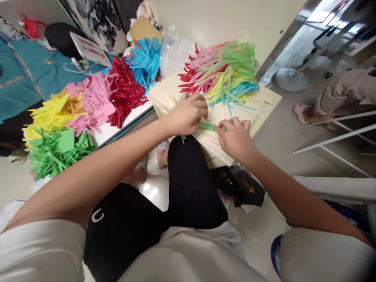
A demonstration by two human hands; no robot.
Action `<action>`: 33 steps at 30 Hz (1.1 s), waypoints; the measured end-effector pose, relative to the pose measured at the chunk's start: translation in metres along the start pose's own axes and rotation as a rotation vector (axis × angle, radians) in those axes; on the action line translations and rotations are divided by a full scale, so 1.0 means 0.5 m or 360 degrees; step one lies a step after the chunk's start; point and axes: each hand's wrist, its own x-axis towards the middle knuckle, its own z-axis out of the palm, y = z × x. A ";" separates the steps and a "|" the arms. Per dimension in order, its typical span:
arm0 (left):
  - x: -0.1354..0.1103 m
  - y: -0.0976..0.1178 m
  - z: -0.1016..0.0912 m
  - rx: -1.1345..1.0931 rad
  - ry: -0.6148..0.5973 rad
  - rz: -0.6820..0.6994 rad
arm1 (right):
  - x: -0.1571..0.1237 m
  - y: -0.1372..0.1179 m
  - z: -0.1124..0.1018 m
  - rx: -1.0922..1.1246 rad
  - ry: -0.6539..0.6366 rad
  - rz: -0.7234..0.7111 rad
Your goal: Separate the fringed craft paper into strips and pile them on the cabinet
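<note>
A green paper strip (208,126) lies on a cream board (266,105) that rests across my knee. My left hand (187,114) is closed, its fingertips pinching the strip's left part. My right hand (235,136) is closed too, its fingers pressing the strip's right end onto the board. Just beyond both hands a loose heap of mixed paper strips (225,74) in red, pink, green, yellow and blue covers the far half of the board.
On a white surface to the left lie piles of cut paper: green (55,152), yellow (49,111), pink (91,102), red (125,88) and blue (147,60). Another person's foot in a slipper (305,113) shows at the right, by white chair legs (337,139). A dark pouch (248,190) lies under the board.
</note>
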 end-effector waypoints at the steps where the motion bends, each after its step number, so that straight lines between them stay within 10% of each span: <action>1: 0.007 0.016 0.011 0.0014 -0.0072 0.0051 | 0.003 0.003 -0.001 0.0008 0.0012 0.0004; 9: 0.004 0.028 0.090 0.0209 -0.0092 -0.0057 | 0.014 0.019 -0.001 0.0054 0.0045 -0.0027; 33: -0.041 0.011 0.067 0.0095 -0.0066 -0.0065 | 0.012 0.032 0.009 0.0206 0.0001 -0.0010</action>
